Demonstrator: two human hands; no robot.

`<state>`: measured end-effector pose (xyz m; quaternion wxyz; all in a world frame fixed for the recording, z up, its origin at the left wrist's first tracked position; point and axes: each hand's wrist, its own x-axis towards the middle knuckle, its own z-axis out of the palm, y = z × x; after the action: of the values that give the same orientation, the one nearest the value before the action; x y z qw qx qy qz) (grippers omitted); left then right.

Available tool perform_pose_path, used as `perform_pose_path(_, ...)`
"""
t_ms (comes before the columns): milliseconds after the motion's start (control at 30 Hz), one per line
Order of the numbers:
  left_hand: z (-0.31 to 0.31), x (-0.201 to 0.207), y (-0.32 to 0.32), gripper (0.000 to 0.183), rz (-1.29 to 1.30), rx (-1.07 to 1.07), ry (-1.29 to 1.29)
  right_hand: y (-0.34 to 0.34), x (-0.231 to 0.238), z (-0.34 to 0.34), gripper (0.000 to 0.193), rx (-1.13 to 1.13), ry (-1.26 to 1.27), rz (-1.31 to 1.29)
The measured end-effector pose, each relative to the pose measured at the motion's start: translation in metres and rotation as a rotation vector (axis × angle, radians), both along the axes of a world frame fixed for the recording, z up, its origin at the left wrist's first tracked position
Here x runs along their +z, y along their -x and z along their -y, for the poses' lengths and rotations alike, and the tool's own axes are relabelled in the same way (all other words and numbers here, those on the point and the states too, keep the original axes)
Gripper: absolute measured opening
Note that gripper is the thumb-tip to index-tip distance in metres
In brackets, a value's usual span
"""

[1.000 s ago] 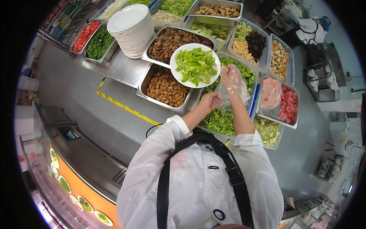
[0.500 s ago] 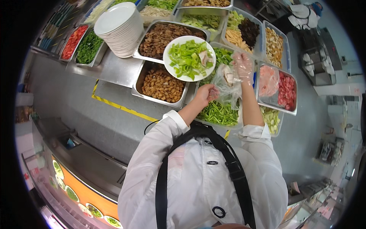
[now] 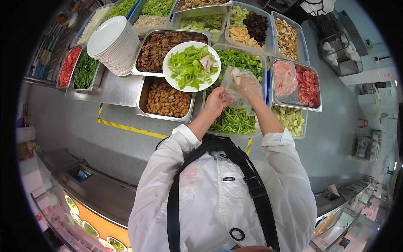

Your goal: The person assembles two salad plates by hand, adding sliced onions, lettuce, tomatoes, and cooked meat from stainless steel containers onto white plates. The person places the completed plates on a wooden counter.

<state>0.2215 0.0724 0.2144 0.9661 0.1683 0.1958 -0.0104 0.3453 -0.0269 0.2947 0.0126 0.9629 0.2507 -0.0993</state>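
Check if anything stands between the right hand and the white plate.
Yes: a pale piece and clear plastic film, both at the right hand, on the side toward the white plate. Nothing else visible.

Round white food-filled plate (image 3: pixel 202 85) blocks way ahead-left of hands (image 3: pixel 216 102); open strip on silver metal table (image 3: pixel 117 91) farther left.

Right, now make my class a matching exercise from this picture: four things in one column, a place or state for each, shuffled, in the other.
1. right hand
2. white plate near the hands
3. tall plate stack
4. red meat

A. in a metal tray, beside pale pink food
B. in a clear plastic glove
C. on a metal counter
D. bearing green vegetables and pale pieces

Pairs: 1-B; 2-D; 3-C; 4-A
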Motion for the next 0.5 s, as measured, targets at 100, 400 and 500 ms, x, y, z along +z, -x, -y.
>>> perform_pose_path(100, 0.000, 0.000, -0.002, 0.009, -0.015, 0.007, -0.014, -0.005, -0.005, -0.004, 0.057, -0.139, 0.041, -0.057)
perform_pose_path(400, 0.000, 0.000, -0.003, 0.010, -0.010, 0.026, -0.032, -0.022, -0.042, 0.030, 0.058, 0.102, -0.082, 0.122)
perform_pose_path(500, -0.001, -0.009, -0.006, 0.010, 0.008, 0.069, -0.039, -0.001, -0.012, 0.014, 0.052, -0.005, -0.075, 0.034)
